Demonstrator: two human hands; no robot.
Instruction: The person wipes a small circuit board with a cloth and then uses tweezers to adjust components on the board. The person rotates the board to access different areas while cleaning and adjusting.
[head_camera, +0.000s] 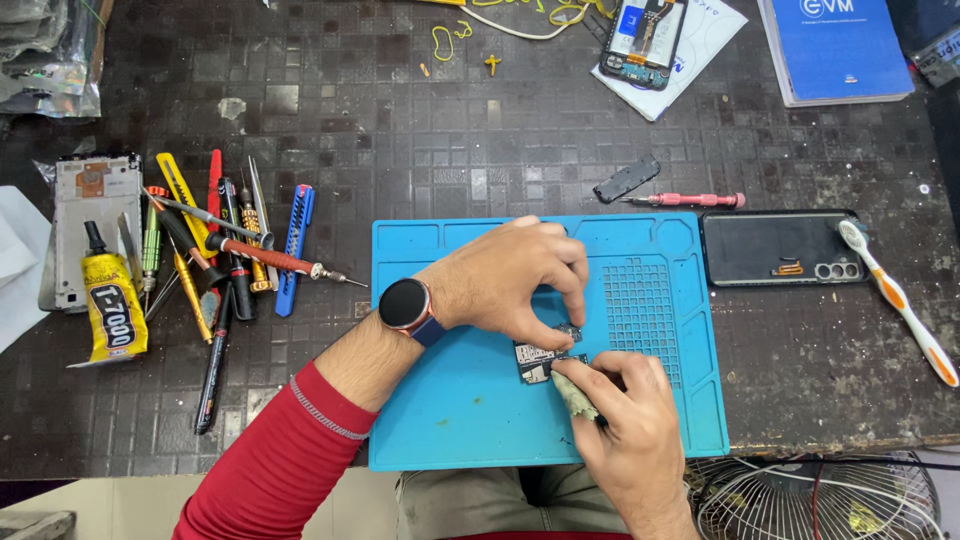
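Note:
My left hand (515, 280), with a round black watch on the wrist and a red sleeve, pinches a small dark circuit board (537, 360) flat against the blue work mat (450, 400). My right hand (625, 415) comes up from below and grips a small greyish wad, cloth or brush I cannot tell (577, 395), pressed against the board's right edge. Both hands meet over the mat's middle. Part of the board is hidden under my fingers.
A pile of screwdrivers, tweezers and pry tools (225, 260) lies left beside a yellow glue tube (112, 305) and a phone frame (95, 215). Right of the mat lie a phone back cover (770, 250), a toothbrush (900, 305) and a pink screwdriver (690, 200). An opened phone (643, 40) and a blue booklet (835, 45) sit at the far edge, and a wire fan guard (820, 500) is below the table.

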